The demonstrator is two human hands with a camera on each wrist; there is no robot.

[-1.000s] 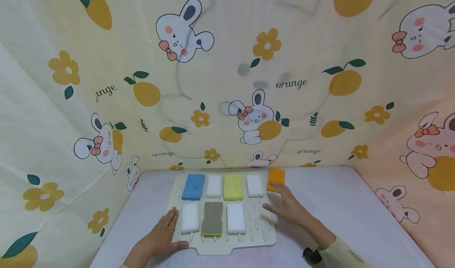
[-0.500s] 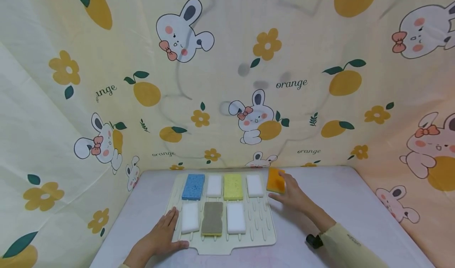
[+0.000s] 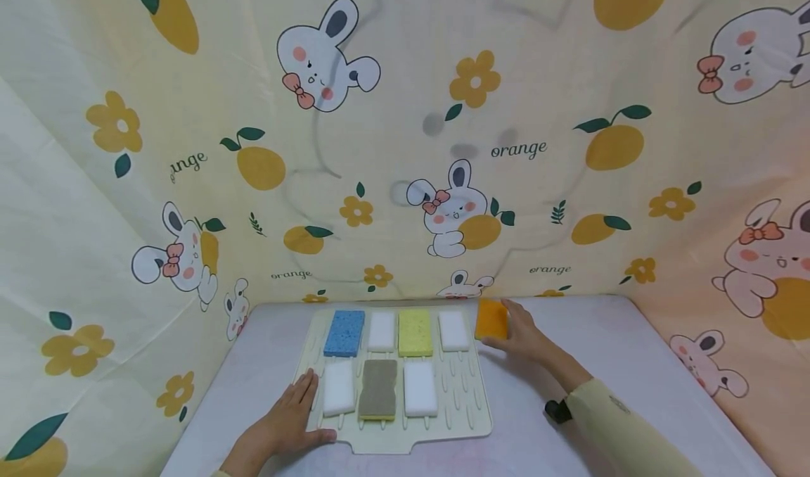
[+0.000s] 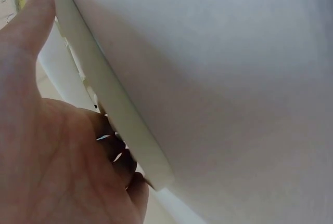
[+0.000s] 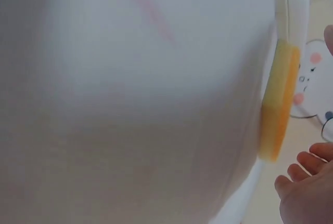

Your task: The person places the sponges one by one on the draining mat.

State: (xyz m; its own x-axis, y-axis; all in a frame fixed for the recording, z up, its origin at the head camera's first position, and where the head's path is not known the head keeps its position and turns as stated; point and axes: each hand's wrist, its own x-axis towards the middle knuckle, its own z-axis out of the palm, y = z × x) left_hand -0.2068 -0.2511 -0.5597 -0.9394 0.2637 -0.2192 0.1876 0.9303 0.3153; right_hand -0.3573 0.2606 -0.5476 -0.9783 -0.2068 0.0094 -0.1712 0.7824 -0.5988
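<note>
An orange sponge [image 3: 491, 319] lies on the table just past the upper right corner of a cream ridged board [image 3: 460, 410]. Around its right side is my right hand [image 3: 524, 336], thumb at the near edge and fingers by the far corner. The right wrist view shows the sponge's paler underside layer [image 5: 271, 102], with the right hand [image 5: 309, 187] spread a little apart from it. My left hand [image 3: 283, 415] rests with extended fingers along the board's left edge. In the left wrist view, the hand's thumb [image 4: 34, 18] and fingers meet the board's rim [image 4: 114, 99].
On the board sit a blue sponge [image 3: 344, 333], a yellow sponge [image 3: 415, 333], a grey-topped sponge [image 3: 377, 390] and several white blocks [image 3: 420, 388]. The table [image 3: 569, 406] extends to both sides. A patterned curtain [image 3: 392, 132] hangs behind and at the sides.
My right hand has moved from over the orange sponge round to its right side, uncovering its top. The left hand and the board have stayed put.
</note>
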